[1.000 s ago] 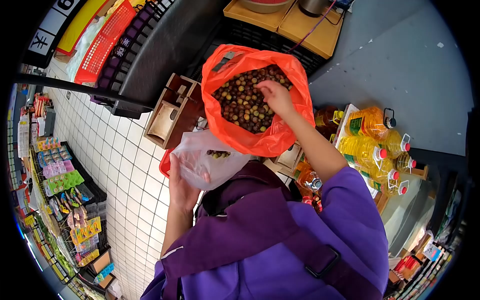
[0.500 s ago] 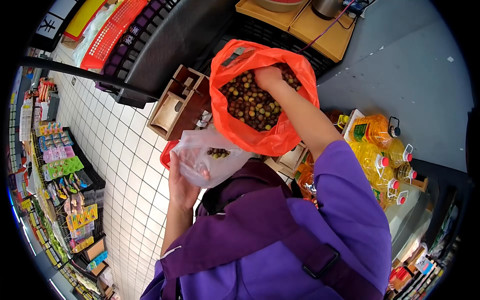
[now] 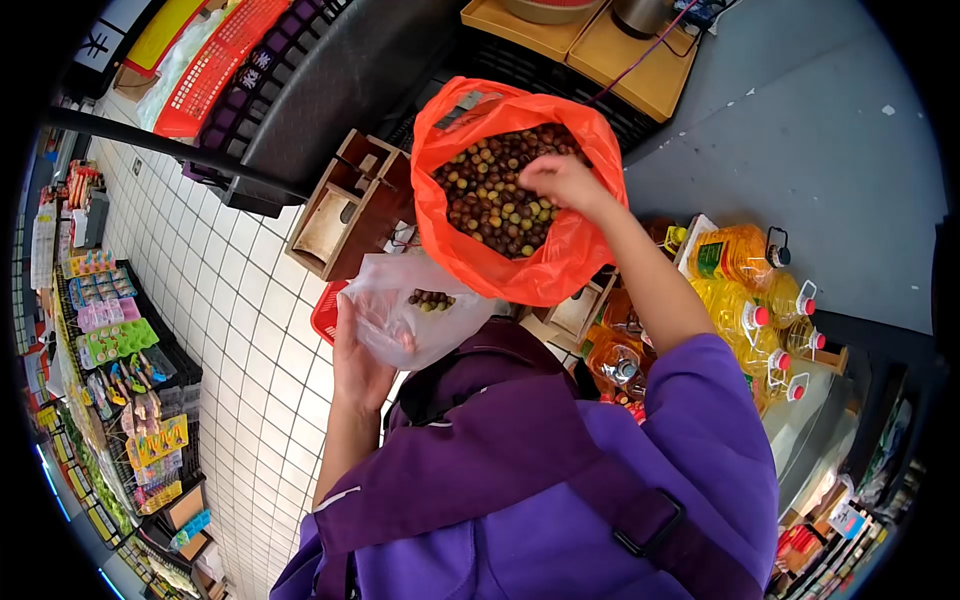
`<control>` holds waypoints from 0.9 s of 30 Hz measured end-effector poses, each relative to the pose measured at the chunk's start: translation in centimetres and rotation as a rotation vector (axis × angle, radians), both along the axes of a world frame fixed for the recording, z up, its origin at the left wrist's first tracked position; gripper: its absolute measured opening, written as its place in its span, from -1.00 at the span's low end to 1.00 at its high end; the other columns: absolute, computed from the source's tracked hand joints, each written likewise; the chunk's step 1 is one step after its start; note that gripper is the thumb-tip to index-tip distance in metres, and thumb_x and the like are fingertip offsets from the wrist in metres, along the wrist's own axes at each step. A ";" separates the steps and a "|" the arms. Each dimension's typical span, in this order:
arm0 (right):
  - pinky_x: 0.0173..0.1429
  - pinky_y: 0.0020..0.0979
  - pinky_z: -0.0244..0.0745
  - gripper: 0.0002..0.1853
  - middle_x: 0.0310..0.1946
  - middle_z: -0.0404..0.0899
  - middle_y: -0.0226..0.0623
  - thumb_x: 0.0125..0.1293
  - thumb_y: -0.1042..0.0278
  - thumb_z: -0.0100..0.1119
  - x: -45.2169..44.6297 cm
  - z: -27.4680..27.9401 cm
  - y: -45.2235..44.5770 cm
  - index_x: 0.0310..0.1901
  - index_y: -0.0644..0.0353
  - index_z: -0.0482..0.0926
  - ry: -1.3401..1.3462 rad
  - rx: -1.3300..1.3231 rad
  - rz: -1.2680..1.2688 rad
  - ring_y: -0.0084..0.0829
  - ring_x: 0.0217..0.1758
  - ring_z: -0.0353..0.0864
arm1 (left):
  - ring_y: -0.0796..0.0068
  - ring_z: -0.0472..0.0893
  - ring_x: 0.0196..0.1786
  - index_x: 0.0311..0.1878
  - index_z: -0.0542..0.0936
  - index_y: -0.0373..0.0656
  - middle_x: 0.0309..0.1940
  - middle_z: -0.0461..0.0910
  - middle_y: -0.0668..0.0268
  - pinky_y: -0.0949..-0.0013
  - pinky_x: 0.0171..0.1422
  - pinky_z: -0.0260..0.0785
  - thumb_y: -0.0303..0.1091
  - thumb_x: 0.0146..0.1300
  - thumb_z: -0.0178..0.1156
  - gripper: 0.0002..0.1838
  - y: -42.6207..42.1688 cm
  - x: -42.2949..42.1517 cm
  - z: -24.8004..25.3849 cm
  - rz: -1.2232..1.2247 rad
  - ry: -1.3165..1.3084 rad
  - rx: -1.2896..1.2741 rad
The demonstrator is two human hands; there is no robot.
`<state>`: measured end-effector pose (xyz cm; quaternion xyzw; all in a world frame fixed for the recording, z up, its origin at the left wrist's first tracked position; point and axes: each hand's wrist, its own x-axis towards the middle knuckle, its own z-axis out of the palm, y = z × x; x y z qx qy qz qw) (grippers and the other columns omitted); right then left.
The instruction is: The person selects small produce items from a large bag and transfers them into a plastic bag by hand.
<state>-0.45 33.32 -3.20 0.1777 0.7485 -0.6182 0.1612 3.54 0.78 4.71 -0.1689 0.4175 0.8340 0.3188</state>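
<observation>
A red plastic bag (image 3: 440, 235) gapes wide, full of small round brown and yellow-green fruits (image 3: 503, 185) that look like grapes or jujubes. Over these fruits is my right hand (image 3: 563, 183), its fingers curled together; whether anything is inside them is hidden. Lower left, my left hand (image 3: 358, 352) grips the side of a thin clear plastic bag (image 3: 425, 335), fingers partly behind the film. Inside that clear bag, a small cluster of the same fruits (image 3: 432, 299) shows near its mouth. The two bags sit close together.
Wooden boxes (image 3: 345, 215) stand left of the red bag. Oil bottles (image 3: 735, 300) crowd the right, beside a grey surface (image 3: 800, 150). Yellow trays (image 3: 640, 70) lie at the back. Shelves of packaged goods (image 3: 120, 340) line the far left, across the tiled floor (image 3: 240, 350).
My right hand has lifted out from among the fruits and moved slightly right and toward me. My left hand still holds the clear bag, nearly in place. The view has shifted slightly.
</observation>
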 end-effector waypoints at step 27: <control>0.00 -0.28 0.37 -0.77 -0.22 0.53 -0.21 0.20 0.32 0.02 0.4 -2.1 -3.9 -0.14 0.18 0.51 0.489 0.777 -0.046 -0.26 -0.08 0.50 | 0.45 0.52 -0.19 0.30 0.13 -0.04 0.13 0.33 0.22 0.46 -0.35 0.48 0.11 0.32 -0.28 -0.41 -0.4 1.0 1.2 0.096 0.047 0.084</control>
